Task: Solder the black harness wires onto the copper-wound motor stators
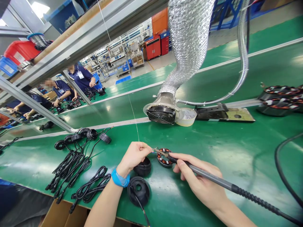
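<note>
My right hand (199, 176) is closed around a soldering iron (208, 177), its tip pointing left over a ring-shaped motor stator (165, 159) with copper windings. My left hand (138, 154) pinches thin wires (153, 151) close to the iron's tip; their exact contact is too small to tell. A thin strand (133, 116) hangs from above down to my left hand. Below that hand stands a round black housing (143, 167), partly covered by the fingers. Nearer to me lies another black round cover (138, 191) with a cable running toward the front edge.
Black cables with round end caps (75, 137) lie bundled on the left of the green bench. A fume fan (161, 114) on a foil duct stands behind my hands, beside a tape roll (187, 117) and a metal plate (239, 115). Stacked stators (279, 99) sit right. Co-workers (81, 78) sit far left.
</note>
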A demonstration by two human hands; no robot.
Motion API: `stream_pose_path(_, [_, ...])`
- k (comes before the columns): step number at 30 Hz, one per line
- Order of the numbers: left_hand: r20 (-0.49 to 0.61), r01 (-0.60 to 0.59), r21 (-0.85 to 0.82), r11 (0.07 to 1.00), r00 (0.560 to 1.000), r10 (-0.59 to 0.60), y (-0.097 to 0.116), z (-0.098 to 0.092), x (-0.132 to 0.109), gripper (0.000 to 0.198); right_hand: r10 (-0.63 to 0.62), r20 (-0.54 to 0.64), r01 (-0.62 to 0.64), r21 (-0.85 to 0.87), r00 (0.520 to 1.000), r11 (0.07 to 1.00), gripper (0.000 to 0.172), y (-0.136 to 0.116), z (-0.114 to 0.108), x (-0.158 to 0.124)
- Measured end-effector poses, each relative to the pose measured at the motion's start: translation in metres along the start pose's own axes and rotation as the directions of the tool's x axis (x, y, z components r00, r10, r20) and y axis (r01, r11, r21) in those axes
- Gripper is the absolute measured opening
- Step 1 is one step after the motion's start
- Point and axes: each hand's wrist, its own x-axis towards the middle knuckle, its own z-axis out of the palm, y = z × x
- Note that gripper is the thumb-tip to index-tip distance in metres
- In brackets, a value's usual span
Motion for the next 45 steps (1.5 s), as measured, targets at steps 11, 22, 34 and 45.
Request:
stream_pose_path(11, [0.002,-0.003,0.017,1.000,1.000,0.003,0.0014,-0.0004,-0.0007,0.025,0.016,-0.078,-0.017,-0.006,0.997,1.000,0.020,-0.0035,-0.0007,-0.0019])
stream_pose_path(22, [0.005,0.002,0.011,1.000,1.000,-0.002,0.0010,-0.0002,-0.0006,0.026,-0.001,-0.027,-0.001,-0.061,1.000,0.998,0.022,-0.0019,0.0004,-0.0015])
stream_pose_path(34, [-0.001,0.008,0.013,1.000,1.000,-0.008,0.0009,0.0005,-0.0011,0.026,0.056,-0.056,-0.054,0.020,0.997,0.998,0.021,-0.0025,-0.0012,-0.0056])
stream_pose_path(45, [0.003,0.001,0.021,1.000,1.000,-0.001,-0.0002,0.0010,-0.0009,0.026,-0.004,-0.033,0.002,-0.071,0.999,0.998,0.020,-0.0036,0.0011,-0.0024])
